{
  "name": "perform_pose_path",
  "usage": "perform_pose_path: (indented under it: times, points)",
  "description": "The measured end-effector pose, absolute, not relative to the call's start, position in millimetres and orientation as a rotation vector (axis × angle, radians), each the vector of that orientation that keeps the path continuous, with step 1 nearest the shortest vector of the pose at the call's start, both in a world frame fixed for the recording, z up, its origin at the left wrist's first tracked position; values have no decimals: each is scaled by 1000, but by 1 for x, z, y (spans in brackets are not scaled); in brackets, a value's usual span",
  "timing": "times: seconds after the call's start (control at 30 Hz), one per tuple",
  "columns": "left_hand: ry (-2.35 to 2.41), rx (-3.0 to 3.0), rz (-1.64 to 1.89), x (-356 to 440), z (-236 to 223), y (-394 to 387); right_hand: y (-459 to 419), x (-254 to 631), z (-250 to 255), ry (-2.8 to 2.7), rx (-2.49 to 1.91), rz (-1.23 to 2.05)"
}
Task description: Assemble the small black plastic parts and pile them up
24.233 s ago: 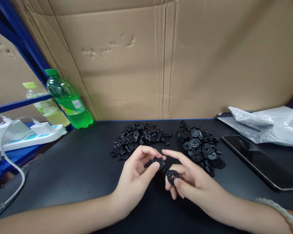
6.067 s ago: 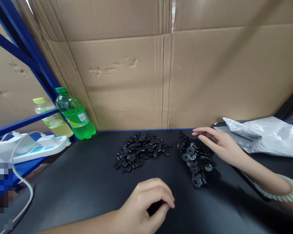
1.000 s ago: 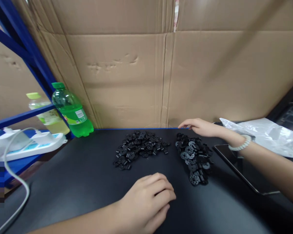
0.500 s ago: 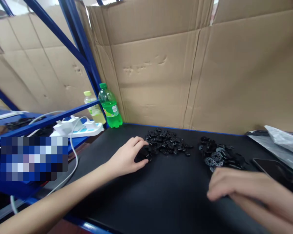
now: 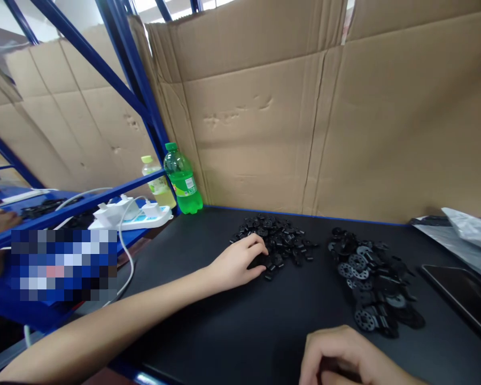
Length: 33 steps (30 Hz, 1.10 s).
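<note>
My left hand (image 5: 240,263) reaches into the near left edge of a pile of small black plastic parts (image 5: 291,240), round discs with holes and short tabs. Its fingers curve over the parts and touch them, with the thumb held apart; no part is seen gripped. My right hand (image 5: 344,353) is low at the bottom edge of the picture, fingers curled inward. Its fingertips are cut off, so anything inside is hidden. Beyond it, to the right, lies a second heap of similar black discs (image 5: 361,264), apart from both hands.
A black tablet or phone (image 5: 460,294) and a grey-white plastic bag (image 5: 468,230) lie at right. Green (image 5: 184,184) and pale yellow (image 5: 158,184) bottles stand beside a white power strip (image 5: 152,214) and blue frame (image 5: 144,107). Cardboard (image 5: 256,133) walls the back. Another person's hand (image 5: 2,222) shows far left.
The view has turned left. My left hand has gone from the near table to the left pile and pushed into it. My right hand has drawn back from beyond the right heap to the bottom edge.
</note>
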<state>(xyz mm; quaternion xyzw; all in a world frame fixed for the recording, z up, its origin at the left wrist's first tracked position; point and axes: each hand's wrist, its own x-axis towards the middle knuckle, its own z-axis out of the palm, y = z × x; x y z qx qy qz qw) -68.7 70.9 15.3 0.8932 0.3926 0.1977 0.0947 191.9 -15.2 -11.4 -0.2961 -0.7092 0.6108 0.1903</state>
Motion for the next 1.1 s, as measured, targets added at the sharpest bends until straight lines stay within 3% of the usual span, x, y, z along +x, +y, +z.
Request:
perform_pose_path:
  times: [0.37, 0.7, 0.9, 1.1]
  points:
    - [988, 2446, 840, -30, 37, 27, -2, 173, -18, -1086, -865, 2062]
    - [691, 1871, 1069, -10, 13, 12, -1, 178, -22, -1146, -724, 2128]
    - [645, 1946, 1151, -10, 7, 6, -1, 181, -13, -1027, -686, 2258]
    - [598, 2007, 1146, -9, 8, 7, -3, 183, -20, -1244, -633, 2154]
